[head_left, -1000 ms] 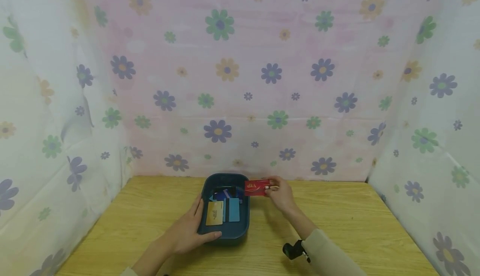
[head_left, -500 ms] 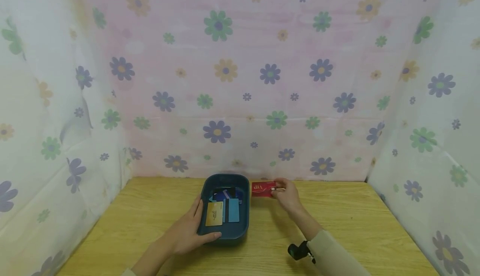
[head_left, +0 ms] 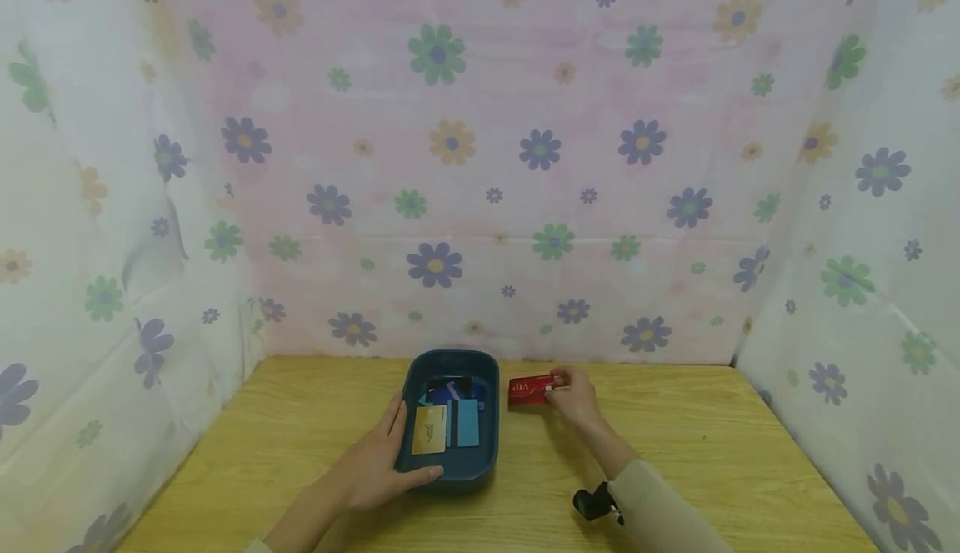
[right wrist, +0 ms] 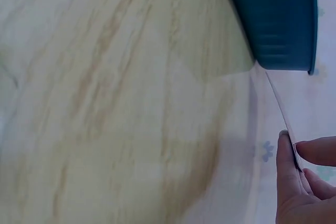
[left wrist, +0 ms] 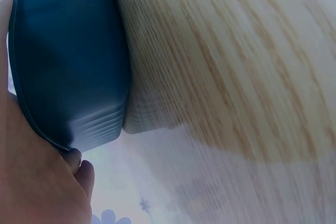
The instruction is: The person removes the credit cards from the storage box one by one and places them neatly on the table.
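Note:
A dark blue tray [head_left: 486, 419] sits on the wooden table and holds a gold card [head_left: 429, 429], a light blue card [head_left: 468, 422] and darker cards behind them. My left hand [head_left: 375, 465] grips the tray's near left corner, thumb along the front rim; the left wrist view shows the tray wall [left wrist: 68, 61] against my palm. My right hand [head_left: 576, 396] pinches a red VIP card [head_left: 529, 389] by its right end, just right of the tray and low over the table. In the right wrist view the card [right wrist: 281, 109] is edge-on beside the tray [right wrist: 278, 19].
The wooden table [head_left: 712, 444] is walled in by floral cloth at the back [head_left: 480, 161] and on both sides. A black wrist camera [head_left: 592, 503] sits on my right sleeve. Bare wood lies to the right and left of the tray.
My right hand has carried the red card rightward, away from the tray's rim, and lowered it toward the table. The left hand and the tray have not moved.

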A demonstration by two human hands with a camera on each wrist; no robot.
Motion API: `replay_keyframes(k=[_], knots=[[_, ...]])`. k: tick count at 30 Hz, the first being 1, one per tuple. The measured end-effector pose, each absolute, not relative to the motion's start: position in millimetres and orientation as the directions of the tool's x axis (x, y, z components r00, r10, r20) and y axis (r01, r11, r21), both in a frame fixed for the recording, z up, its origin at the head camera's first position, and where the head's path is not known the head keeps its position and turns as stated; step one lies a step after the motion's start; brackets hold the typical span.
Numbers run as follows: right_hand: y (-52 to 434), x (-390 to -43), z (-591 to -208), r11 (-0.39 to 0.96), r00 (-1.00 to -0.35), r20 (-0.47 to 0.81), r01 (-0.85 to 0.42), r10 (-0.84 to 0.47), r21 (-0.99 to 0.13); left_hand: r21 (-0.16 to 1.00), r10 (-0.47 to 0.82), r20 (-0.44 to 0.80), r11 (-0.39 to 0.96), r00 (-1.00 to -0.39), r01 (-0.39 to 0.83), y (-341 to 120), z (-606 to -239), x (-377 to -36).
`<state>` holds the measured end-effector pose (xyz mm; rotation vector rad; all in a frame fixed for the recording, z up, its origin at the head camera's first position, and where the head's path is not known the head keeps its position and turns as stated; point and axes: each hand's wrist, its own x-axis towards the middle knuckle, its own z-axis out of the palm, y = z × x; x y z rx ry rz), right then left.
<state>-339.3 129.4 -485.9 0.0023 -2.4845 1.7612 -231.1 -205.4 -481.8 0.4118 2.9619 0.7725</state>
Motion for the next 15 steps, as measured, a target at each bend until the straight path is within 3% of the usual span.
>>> replay_keyframes(k=[15], knots=[[117.9,-344.9,-499.1,0.562,-0.987,0.161,-0.145,-0.021,-0.815,0.484,0.267,0.006,0.842,-0.964,0.237,-204.6,-481.3,-231.5]])
